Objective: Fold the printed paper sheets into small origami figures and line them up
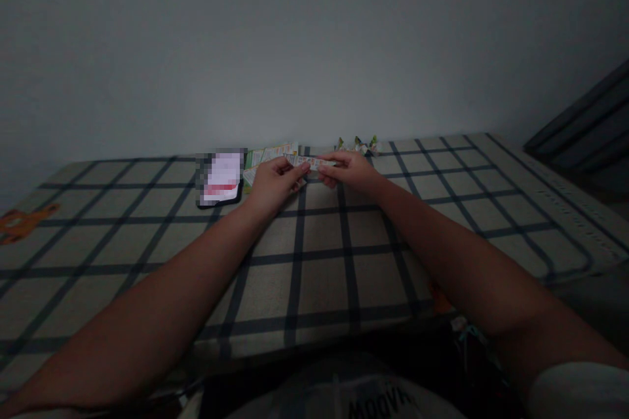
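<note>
Both my hands meet over the far part of the table, pinching a small printed strip (313,162) of paper or packaging between them. Thumb and fingers of my left hand (275,184) close on its left end. At its right end my right hand (354,171) grips in the same way. The strip is whitish with small coloured print, too small to read. Flat green and white printed sheets (265,156) lie just behind and beside my left hand, partly hidden by it. Several small green and white crumpled pieces (361,143), perhaps wrappers, lie behind my right hand.
Left of the sheets lies a phone (223,177) with a lit, blurred screen. A checked cloth (319,281) with dark lines covers the table, which meets a plain wall (314,46) at the back. Dark folded fabric (590,111) stands at the right.
</note>
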The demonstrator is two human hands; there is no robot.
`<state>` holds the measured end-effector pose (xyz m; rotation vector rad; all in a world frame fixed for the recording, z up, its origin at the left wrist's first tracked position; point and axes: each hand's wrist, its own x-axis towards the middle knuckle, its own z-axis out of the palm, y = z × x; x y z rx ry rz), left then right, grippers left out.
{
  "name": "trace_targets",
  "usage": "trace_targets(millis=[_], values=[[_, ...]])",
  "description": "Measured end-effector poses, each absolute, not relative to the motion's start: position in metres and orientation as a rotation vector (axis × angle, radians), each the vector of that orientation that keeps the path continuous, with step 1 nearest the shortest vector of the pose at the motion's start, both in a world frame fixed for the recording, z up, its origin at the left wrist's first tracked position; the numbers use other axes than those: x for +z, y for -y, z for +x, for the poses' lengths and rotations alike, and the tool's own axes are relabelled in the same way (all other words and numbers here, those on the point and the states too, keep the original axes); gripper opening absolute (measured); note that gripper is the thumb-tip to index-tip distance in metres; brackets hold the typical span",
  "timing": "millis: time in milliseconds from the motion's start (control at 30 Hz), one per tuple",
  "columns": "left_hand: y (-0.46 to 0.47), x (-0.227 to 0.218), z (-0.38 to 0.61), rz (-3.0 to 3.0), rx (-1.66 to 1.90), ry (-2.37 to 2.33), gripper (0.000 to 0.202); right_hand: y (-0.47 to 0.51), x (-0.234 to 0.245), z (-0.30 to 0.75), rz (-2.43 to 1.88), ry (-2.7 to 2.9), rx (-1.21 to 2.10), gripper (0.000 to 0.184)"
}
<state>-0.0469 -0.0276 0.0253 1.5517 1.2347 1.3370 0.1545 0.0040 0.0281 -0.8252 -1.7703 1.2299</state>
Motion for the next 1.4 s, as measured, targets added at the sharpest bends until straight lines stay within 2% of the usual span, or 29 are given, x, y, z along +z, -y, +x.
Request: trace_targets(millis=[300,667,967,1200,1400], values=[[0.029,0.028,-0.047,1.630,1.387,-1.186,0.045,-0.002,0.031,0.156,-0.799,1.764,1.227,0.041],[0.031,0.028,-0.048,1.831,1.262,-1.227,0.039,-0.007,0.022,0.154,-0.771,1.806,1.180,0.044],[0.032,0.027,-0.041,1.624,1.292,-1.162,0.040,-0.008,0.020,0.150,-0.823,1.721,1.189,0.038],[0.029,0.019,-0.039,1.559,1.267,-1.099,0.048,-0.005,0.023,0.151,-0.905,1.854,0.911,0.027],[0.029,0.019,-0.040,1.504,1.309,-1.087,0.049,-0.002,0.026,0.151,-0.825,1.950,0.790,0.032]])
